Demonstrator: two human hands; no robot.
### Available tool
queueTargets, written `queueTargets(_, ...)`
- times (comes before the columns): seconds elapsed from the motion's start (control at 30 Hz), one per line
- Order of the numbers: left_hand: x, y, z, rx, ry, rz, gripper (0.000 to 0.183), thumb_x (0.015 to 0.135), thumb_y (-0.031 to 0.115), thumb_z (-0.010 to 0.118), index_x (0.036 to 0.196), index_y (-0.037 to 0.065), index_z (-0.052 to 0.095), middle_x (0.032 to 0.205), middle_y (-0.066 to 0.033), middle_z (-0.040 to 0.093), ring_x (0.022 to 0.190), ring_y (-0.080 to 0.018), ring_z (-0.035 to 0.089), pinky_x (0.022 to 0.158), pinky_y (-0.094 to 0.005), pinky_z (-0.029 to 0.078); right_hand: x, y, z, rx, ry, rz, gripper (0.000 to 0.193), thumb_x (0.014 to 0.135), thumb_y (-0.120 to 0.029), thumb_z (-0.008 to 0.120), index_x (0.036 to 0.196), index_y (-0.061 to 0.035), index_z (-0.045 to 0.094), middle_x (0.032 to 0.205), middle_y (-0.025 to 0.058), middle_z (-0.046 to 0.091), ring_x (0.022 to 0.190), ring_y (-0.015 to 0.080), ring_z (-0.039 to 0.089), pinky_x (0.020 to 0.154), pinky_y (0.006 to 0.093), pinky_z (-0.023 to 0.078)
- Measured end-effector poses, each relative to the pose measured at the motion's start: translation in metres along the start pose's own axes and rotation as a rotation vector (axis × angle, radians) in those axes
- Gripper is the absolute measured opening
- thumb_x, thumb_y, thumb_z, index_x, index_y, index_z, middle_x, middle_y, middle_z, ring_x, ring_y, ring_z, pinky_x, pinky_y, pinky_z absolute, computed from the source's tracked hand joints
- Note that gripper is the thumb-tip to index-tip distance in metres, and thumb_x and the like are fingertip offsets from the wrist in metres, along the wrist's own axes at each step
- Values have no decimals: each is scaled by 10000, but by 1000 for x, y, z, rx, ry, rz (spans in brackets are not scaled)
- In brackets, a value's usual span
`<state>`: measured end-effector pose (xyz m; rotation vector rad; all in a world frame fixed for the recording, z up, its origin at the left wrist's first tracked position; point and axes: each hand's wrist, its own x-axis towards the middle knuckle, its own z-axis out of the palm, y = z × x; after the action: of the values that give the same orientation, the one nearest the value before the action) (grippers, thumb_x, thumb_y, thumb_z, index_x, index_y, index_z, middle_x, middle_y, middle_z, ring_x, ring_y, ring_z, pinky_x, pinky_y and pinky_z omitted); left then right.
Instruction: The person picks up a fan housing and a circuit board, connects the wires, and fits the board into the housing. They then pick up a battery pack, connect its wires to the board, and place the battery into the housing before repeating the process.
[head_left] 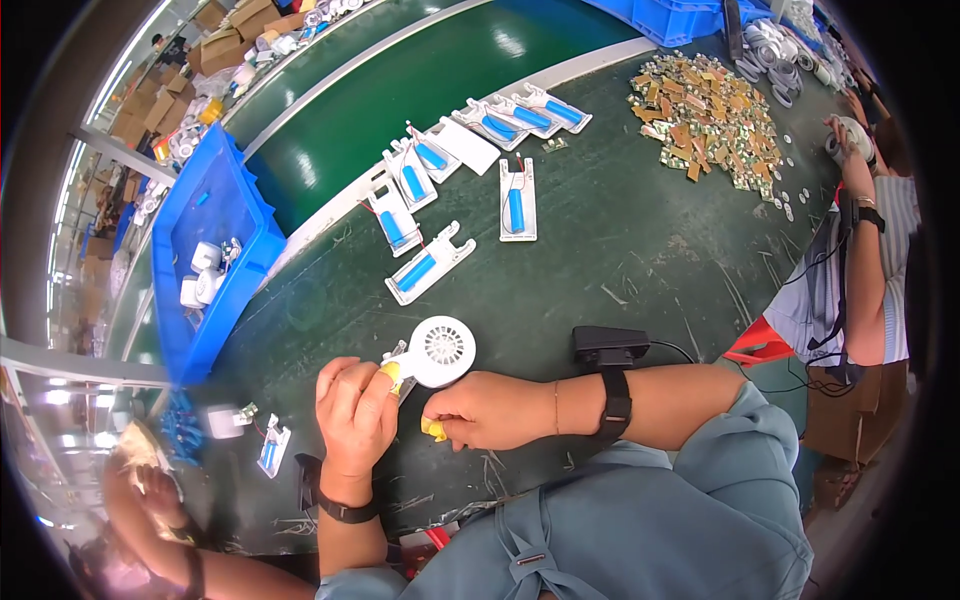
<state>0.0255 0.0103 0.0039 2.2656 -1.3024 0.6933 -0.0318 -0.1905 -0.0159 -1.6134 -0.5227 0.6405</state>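
Both hands on one white fan part (440, 350): left hand (355, 410) pinches its lower end, right hand (490, 410) closed beside it, round grille pointing up-right; seven battery trays (517, 200) lie beyond on the surface (620, 250)

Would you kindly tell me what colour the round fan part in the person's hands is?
The round fan part is white, seen best in the head view.

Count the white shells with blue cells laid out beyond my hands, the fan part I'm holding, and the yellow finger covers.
White plastic half-shells holding a blue cylindrical cell: 8
Round white plastic fan head, in the left hand: 1
Yellow rubber finger covers: 2
Total: 11
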Motion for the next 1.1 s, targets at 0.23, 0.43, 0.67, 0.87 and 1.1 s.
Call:
queueTargets(0.23, 1, -3, -3, -259, -231, -246, 499, 643, -30, 681, 1122, 38, 557, 938, -98, 634, 940, -349, 582, 899, -453, 433, 2, 4, 1, 270, 182, 121, 235, 947, -59, 465, 1168, 22, 462, 885, 120, 630, 731, 174, 677, 573, 287, 557)
queueTargets(0.43, -7, -17, -11, -340, -279, -244, 468, 638, -24, 680, 1088, 47, 572, 969, -96, 636, 950, -333, 591, 914, -446, 430, 2, -4, -2, 277, 171, 145, 297, 958, -84, 501, 1219, 19, 406, 905, 127, 635, 734, 172, 673, 588, 285, 557)
queueTargets(0.67, -3, -13, -11, -291, -267, -213, 388, 637, -13, 687, 1008, 55, 596, 930, -77, 635, 911, -296, 605, 977, -486, 402, 2, -6, -4, 232, 164, 152, 292, 959, -85, 508, 1210, 25, 410, 897, 125, 639, 737, 162, 671, 597, 281, 556)
queueTargets(0.87, -2, -11, -9, -249, -245, -205, 303, 634, 36, 686, 933, 45, 634, 894, -75, 642, 885, -274, 610, 996, -490, 388, 1, -5, -2, 221, 166, 142, 278, 954, -79, 503, 1196, 27, 417, 880, 119, 632, 739, 158, 672, 598, 278, 556)
queueTargets(1.1, -1, -9, -9, -263, -258, -207, 310, 616, 35, 664, 925, 34, 644, 881, -79, 648, 887, -273, 614, 988, -491, 379, 0, -7, -3, 197, 164, 135, 284, 948, -69, 494, 1204, 30, 422, 868, 116, 629, 732, 161, 675, 592, 282, 555)
